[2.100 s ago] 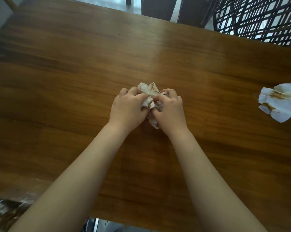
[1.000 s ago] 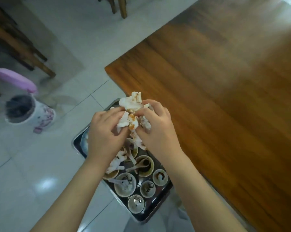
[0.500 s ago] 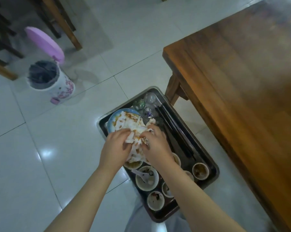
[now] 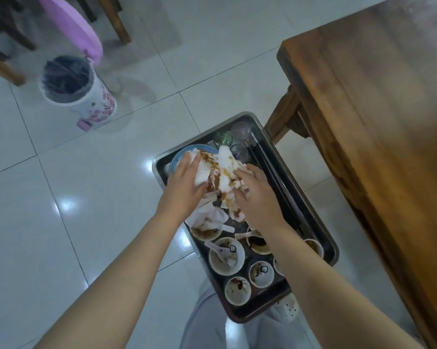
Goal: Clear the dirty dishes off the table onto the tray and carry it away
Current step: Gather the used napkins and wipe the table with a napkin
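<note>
Presently, left hand [image 4: 184, 182] pressed nearly straight fingers against the stained napkins [image 4: 223, 175]; right hand [image 4: 257, 195] had fingers curled round them. Wad sat over the blue plate [image 4: 179, 157] at the tray's [image 4: 252, 312] far end, dirty bowls [image 4: 226, 255] nearer, table [image 4: 375, 122] alongside.

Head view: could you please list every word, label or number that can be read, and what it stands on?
No text can be read.
The bin bears only a pink flower pattern.
The napkins show only brown stains.
Dark marks in the bowls are too small to tell.
</note>
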Motion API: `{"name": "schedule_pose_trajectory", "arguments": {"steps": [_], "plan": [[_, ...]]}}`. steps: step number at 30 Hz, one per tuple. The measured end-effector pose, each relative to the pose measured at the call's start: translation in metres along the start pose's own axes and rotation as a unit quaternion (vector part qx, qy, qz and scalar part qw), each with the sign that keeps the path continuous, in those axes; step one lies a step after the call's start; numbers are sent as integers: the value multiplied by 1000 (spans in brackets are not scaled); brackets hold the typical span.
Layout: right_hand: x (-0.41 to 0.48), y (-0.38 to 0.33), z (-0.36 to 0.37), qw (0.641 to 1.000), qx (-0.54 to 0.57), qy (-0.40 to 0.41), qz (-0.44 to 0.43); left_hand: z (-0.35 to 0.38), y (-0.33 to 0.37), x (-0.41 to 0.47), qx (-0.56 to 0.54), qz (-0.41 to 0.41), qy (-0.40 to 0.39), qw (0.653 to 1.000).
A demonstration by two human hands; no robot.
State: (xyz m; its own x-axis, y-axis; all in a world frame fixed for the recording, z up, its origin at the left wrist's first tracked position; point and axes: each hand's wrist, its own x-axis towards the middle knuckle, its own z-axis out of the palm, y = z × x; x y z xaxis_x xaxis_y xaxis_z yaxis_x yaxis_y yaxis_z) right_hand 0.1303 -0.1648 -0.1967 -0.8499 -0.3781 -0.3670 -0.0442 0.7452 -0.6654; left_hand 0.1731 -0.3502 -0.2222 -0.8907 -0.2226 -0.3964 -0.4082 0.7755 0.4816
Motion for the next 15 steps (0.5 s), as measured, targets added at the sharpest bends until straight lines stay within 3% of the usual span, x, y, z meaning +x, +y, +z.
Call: {"name": "schedule_pose_trajectory", "arguments": {"steps": [4, 11, 15], "plan": [[-4, -1, 7, 999, 20, -36, 17, 7, -5, -9, 109, -9, -33, 993], [-22, 1, 2, 998, 3, -46, 42, 12, -3, -44, 95, -4, -46, 994], [-43, -9, -24, 996, -6, -43, 74, 1, 34, -66, 59, 23, -36, 997]]}}
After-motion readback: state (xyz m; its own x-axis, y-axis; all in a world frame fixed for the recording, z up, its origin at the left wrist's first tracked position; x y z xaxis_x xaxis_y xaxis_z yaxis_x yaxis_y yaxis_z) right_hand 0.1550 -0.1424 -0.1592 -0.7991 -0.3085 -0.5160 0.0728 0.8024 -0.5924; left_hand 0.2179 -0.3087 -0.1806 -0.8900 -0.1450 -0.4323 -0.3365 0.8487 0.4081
